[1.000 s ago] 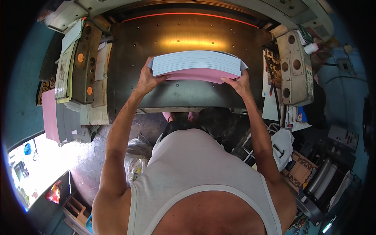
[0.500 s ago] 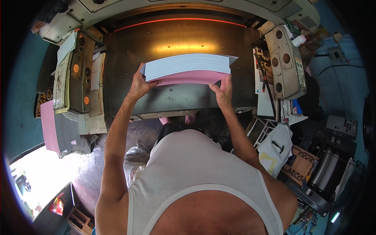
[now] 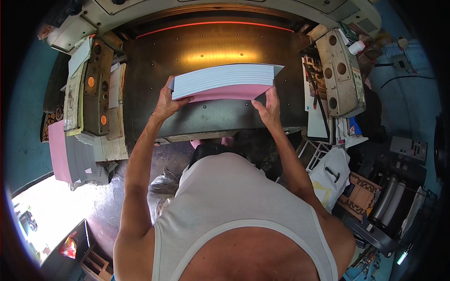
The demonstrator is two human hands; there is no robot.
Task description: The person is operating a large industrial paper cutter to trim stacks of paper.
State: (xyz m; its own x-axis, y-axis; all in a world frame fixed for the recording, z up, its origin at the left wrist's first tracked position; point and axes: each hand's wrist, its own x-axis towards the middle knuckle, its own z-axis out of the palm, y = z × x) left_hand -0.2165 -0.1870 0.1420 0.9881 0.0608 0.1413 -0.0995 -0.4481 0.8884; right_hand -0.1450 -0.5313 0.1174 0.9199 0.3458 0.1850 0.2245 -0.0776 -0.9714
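A thick stack of paper (image 3: 225, 80), layered pale blue-white with a pink sheet along its near side, is bowed above the metal table. My left hand (image 3: 168, 103) grips its left end, thumb across the near pink side and fingers behind. At the right end, my right hand (image 3: 268, 107) holds the lower corner, its thumb by the pink bottom edge and its other fingers partly hidden behind the stack. The stack's far right corner sticks out as a thin flap.
The dark metal table (image 3: 204, 119) has small studs and a red light line (image 3: 215, 23) at its back. Side blocks with round buttons (image 3: 91, 81) and holes (image 3: 342, 70) flank it. Another pink-and-white paper stack (image 3: 65, 152) stands at left; a white bag (image 3: 330, 175) lies at right.
My right hand has shifted slightly, its fingers showing more beside the stack's corner. The stack's right end has moved a little left. My left hand has barely moved.
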